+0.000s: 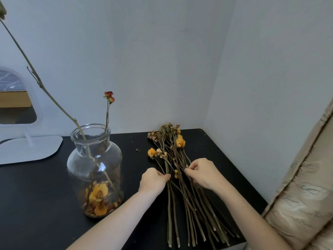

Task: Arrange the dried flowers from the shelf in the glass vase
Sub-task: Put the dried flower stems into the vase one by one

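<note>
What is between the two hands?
Dried flower stems lying on the table, between the left hand and right hand, seen in the head view.

Black tabletop (36, 204) in the corner: glass vase (95, 170) standing on it, dried flowers (175, 154) lying flat just beside, white mirror stand (27, 148) far left, some crumbs (138, 150) scattered around.

On the black table (45, 204), both hands work a bundle of dried flowers (177, 170): the left hand (153, 179) pinches stems, the right hand (202, 172) pinches others (fingers curled); the glass vase (94, 170) holds two stems
</note>
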Tool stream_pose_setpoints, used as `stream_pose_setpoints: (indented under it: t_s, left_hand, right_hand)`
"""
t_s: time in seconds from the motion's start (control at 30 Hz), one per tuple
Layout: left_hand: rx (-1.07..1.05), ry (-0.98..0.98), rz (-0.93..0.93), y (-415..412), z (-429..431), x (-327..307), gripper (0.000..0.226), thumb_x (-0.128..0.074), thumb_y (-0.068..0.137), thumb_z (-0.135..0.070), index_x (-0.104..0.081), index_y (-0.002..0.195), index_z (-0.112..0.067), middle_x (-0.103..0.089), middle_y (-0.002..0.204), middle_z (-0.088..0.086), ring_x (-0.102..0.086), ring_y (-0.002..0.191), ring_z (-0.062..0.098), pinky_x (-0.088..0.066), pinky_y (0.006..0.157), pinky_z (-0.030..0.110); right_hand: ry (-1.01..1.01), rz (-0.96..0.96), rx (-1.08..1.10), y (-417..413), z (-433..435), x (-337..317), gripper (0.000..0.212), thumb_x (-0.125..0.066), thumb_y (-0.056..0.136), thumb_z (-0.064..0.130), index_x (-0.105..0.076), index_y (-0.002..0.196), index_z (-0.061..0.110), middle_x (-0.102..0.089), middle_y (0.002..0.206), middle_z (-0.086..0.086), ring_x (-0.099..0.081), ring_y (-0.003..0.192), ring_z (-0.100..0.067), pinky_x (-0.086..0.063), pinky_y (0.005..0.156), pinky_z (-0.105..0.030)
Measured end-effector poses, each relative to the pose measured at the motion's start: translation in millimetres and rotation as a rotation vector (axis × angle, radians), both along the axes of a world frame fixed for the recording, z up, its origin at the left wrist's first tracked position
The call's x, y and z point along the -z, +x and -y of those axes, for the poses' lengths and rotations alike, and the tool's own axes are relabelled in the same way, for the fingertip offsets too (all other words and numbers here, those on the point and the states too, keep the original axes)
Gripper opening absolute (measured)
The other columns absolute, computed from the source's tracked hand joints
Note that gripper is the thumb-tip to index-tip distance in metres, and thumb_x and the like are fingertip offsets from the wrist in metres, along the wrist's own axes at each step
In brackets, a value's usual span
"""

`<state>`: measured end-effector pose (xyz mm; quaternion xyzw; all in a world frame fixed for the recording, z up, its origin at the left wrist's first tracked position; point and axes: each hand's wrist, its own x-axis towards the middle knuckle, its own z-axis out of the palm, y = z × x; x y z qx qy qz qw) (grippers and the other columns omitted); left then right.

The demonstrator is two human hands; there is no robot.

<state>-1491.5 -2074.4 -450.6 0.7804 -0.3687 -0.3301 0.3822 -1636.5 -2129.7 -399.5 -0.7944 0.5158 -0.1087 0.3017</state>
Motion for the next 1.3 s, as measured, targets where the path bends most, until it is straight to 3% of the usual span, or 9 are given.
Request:
stream_pose_setpoints:
  t_s: [0.17, 0.27, 0.43, 0.6, 0.77, 0.97, 1.1, 1.2, 1.3]
  left_hand:
    - [-0.011, -0.073, -0.020, -1, -2, -7, 0.035, -0.063, 0.085, -0.027, -0.050, 0.057, -0.012, -0.041, 0.053, 0.000, -0.046, 0.056, 0.015, -0.040, 0.058, 0.026]
    - [-0.024, -0.122, -0.028, -1, -3, -13, 0.040, -0.063, 0.086, -0.028, -0.049, 0.052, -0.012, -0.044, 0.053, 0.000, -0.048, 0.056, 0.015, -0.040, 0.058, 0.026]
    - [-0.046, -0.186, 0.022, 1, -6, -21, 0.060, -0.064, 0.085, -0.028, -0.029, 0.038, -0.019, -0.022, 0.029, -0.007, -0.038, 0.042, 0.013, -0.043, 0.062, 0.026]
    - [-0.062, -0.186, 0.008, 2, -8, -19, 0.055, -0.066, 0.084, -0.027, -0.035, 0.039, -0.018, -0.031, 0.034, -0.008, -0.045, 0.047, 0.011, -0.044, 0.069, 0.028]
    - [-0.063, -0.148, -0.032, 1, -11, -14, 0.053, -0.065, 0.085, -0.027, -0.036, 0.041, -0.019, -0.030, 0.038, -0.008, -0.042, 0.048, 0.013, -0.043, 0.061, 0.028]
    - [-0.064, -0.160, -0.004, 0, -12, -16, 0.058, -0.065, 0.084, -0.029, -0.031, 0.038, -0.021, -0.026, 0.028, -0.008, -0.034, 0.040, 0.011, -0.034, 0.054, 0.027]
    - [-0.057, -0.168, -0.005, -1, -13, -19, 0.059, -0.064, 0.084, -0.029, -0.029, 0.038, -0.021, -0.024, 0.026, -0.007, -0.029, 0.037, 0.010, -0.034, 0.056, 0.027]
    - [-0.059, -0.182, -0.001, -1, -13, -20, 0.057, -0.064, 0.085, -0.027, -0.032, 0.038, -0.020, -0.026, 0.030, -0.008, -0.030, 0.037, 0.010, -0.033, 0.053, 0.025]
    - [-0.054, -0.207, 0.000, -1, -13, -24, 0.041, -0.062, 0.087, -0.027, -0.048, 0.051, -0.013, -0.037, 0.041, -0.005, -0.036, 0.041, 0.012, -0.038, 0.056, 0.026]
  right_hand:
    - [0.014, 0.103, 0.006, -11, 0, -10, 0.014, -0.057, 0.090, 0.028, -0.064, 0.081, 0.020, -0.061, 0.065, 0.004, -0.055, 0.059, -0.003, -0.038, 0.056, -0.016]
    - [0.021, 0.137, 0.008, -13, 0, -11, 0.015, -0.056, 0.090, 0.027, -0.067, 0.087, 0.017, -0.057, 0.060, 0.007, -0.052, 0.055, -0.001, -0.036, 0.056, -0.016]
    - [-0.024, 0.170, 0.020, -10, 0, -10, 0.014, -0.055, 0.091, 0.027, -0.066, 0.085, 0.020, -0.059, 0.061, 0.007, -0.055, 0.055, -0.001, -0.038, 0.056, -0.013]
    - [-0.064, 0.065, 0.026, -7, 3, 0, 0.010, -0.057, 0.089, 0.029, -0.061, 0.083, 0.023, -0.065, 0.075, 0.002, -0.060, 0.067, -0.007, -0.048, 0.063, -0.019]
    - [-0.085, -0.114, 0.045, -4, 6, 17, 0.010, -0.057, 0.089, 0.032, -0.058, 0.092, 0.023, -0.062, 0.086, 0.003, -0.060, 0.077, -0.011, -0.053, 0.073, -0.030]
    - [-0.310, -0.022, 0.022, 15, -1, 13, 0.023, -0.058, 0.085, 0.047, -0.056, 0.097, 0.028, -0.059, 0.077, 0.009, -0.060, 0.071, -0.010, -0.047, 0.060, -0.026]
    - [-0.305, -0.158, -0.032, 29, -1, 14, 0.021, -0.059, 0.086, 0.042, -0.065, 0.095, 0.024, -0.065, 0.089, 0.005, -0.063, 0.082, -0.014, -0.051, 0.070, -0.030]
    - [-0.249, -0.080, -0.012, 30, 2, 13, 0.014, -0.057, 0.088, 0.035, -0.066, 0.089, 0.023, -0.062, 0.077, 0.007, -0.062, 0.074, -0.012, -0.052, 0.069, -0.030]
    - [-0.203, 0.058, 0.014, 25, 6, 7, 0.013, -0.056, 0.088, 0.032, -0.065, 0.085, 0.023, -0.059, 0.066, 0.008, -0.058, 0.064, -0.008, -0.052, 0.066, -0.029]
